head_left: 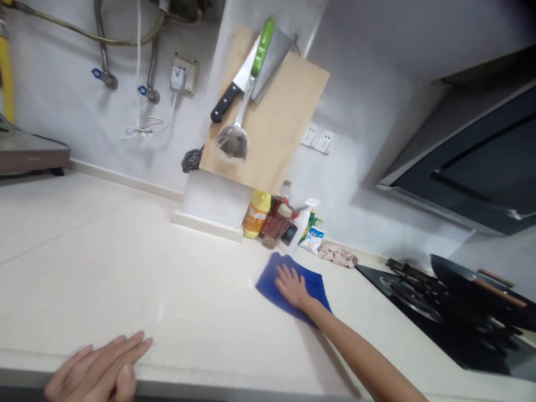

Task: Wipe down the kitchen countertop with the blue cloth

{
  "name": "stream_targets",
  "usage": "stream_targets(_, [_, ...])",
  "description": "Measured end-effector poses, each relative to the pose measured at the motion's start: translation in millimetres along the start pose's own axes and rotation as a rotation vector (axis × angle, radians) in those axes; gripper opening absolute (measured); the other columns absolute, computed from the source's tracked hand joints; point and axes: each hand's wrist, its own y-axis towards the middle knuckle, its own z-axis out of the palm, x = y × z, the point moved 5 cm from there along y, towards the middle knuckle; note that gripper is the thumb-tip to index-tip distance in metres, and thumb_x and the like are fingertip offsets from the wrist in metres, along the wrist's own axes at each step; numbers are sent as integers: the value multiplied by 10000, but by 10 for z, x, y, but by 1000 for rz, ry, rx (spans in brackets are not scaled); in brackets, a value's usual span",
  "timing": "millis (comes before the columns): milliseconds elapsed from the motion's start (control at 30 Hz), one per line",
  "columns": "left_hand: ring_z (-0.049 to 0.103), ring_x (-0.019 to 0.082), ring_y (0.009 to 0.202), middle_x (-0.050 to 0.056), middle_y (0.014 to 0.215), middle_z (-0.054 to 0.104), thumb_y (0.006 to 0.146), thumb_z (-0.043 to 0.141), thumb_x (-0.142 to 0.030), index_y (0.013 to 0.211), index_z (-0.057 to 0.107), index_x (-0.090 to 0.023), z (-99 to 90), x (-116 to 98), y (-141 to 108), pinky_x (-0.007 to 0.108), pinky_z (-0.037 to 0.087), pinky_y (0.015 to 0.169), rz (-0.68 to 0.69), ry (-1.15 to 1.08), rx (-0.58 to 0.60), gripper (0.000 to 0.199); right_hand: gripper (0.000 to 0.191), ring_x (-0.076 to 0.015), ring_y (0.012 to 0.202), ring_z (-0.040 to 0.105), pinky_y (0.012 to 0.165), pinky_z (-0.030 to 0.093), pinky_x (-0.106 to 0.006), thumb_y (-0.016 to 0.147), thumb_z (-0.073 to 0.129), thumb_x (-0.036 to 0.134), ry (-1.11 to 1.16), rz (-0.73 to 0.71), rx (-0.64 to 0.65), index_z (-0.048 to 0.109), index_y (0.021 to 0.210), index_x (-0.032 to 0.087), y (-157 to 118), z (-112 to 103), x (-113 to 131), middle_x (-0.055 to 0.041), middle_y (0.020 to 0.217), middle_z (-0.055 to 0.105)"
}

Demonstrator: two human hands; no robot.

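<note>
On the white countertop (201, 290) a blue cloth (312, 286) lies spread out, near the bottles by the wall. My right hand (292, 286) rests flat on top of it, palm down with the fingers spread. At the counter's front edge, lower left, is my left hand (100, 368); its fingers are stretched out and nothing shows in it. Part of its palm is cut off by the frame.
Yellow bottle (257, 214), brown bottle (276, 226) and white spray bottle (295, 228) stand by the wall. Beside them lies a crumpled pinkish cloth (337, 255). A stove (414, 301) with a wok (477, 285) is right; a cutting board (285, 117) hangs above.
</note>
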Motion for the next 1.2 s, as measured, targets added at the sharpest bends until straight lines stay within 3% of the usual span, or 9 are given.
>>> stream_targets(100, [669, 152, 681, -15, 784, 761, 775, 581, -125, 1062, 728, -256, -11, -28, -29, 360, 463, 979, 77, 35, -33, 347, 625, -360, 1491, 150, 1136, 191, -664, 988, 181, 521, -3, -15, -9, 191, 1556, 260, 74, -37, 383, -97, 1640, 140])
stream_targets(400, [650, 191, 712, 10, 800, 757, 865, 515, -262, 1144, 702, -267, -65, -144, 107, 388, 429, 953, 17, 54, -53, 336, 670, -396, 1490, 95, 1159, 140, -651, 982, 180, 534, 36, -120, 17, 156, 1563, 201, 257, -161, 1531, -113, 1644, 102])
stream_targets(567, [661, 183, 814, 12, 874, 762, 869, 528, -251, 1062, 731, -285, -172, -136, 214, 365, 425, 899, -11, 5, 37, 282, 683, -425, 1484, 61, 1155, 122, -669, 980, 188, 526, 55, -193, 37, 146, 1564, 175, 191, -204, 2105, -123, 1645, 81])
stream_targets(633, [665, 181, 835, 9, 901, 763, 851, 550, -219, 1041, 734, -281, -239, -31, 194, 358, 431, 898, 35, 21, 86, 272, 685, -432, 1482, 66, 1149, 124, -678, 980, 186, 527, 58, -215, 39, 146, 1564, 170, 171, -226, 2309, -127, 1644, 76])
stream_targets(733, [671, 189, 877, 10, 951, 764, 808, 575, -170, 1003, 738, -268, -403, 261, 161, 367, 427, 935, 61, 103, 59, 273, 684, -429, 1484, 61, 1150, 120, -678, 979, 194, 525, 60, -237, 40, 142, 1564, 174, 179, -257, 2602, -125, 1645, 73])
stream_targets(900, [654, 275, 1032, 41, 1076, 746, 812, 556, -210, 1027, 731, -249, -565, 811, 161, 478, 375, 1041, -125, 242, 26, 280, 666, -420, 1488, 43, 1155, 95, -671, 982, 193, 497, 69, -265, 45, 149, 1564, 175, 264, -294, 3098, -120, 1646, 77])
stream_targets(1000, [668, 244, 946, 26, 978, 762, 820, 544, -201, 1014, 726, -249, -527, 935, 103, 473, 362, 1057, -158, 218, 16, 270, 673, -428, 1486, 42, 1155, 92, -668, 980, 187, 500, 76, -299, 43, 146, 1564, 167, 338, -313, 3408, -126, 1646, 71])
stream_targets(1200, [636, 206, 883, -2, 861, 757, 828, 490, -184, 897, 730, -274, -456, 974, -62, 442, 317, 1057, -180, 149, -62, 265, 685, -427, 1487, 32, 1153, 84, -671, 975, 176, 517, 77, -377, 44, 129, 1566, 174, 448, -338, 4034, -129, 1647, 63])
